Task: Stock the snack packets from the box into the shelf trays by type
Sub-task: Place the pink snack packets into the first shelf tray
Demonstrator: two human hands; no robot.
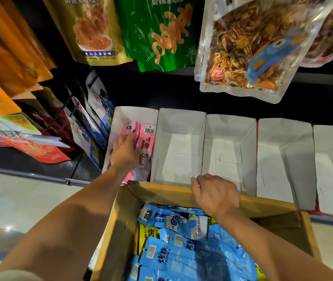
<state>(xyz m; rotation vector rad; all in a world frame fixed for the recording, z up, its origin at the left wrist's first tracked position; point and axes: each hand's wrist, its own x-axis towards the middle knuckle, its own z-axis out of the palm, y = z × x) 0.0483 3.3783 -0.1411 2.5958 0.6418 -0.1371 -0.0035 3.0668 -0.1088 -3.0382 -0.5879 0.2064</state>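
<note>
Both forearms are bare from wrist to elbow, with no watch, band or ring showing on the left hand or the right hand. A pale, cream-coloured sleeve edge shows at the left upper arm, soft-looking cloth.

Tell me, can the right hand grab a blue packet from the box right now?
Probably yes. The right hand rests on the far rim of the cardboard box, and the blue packets lie uncovered just below it, with the box top open. It only has to let go of the rim and dip in.
</note>
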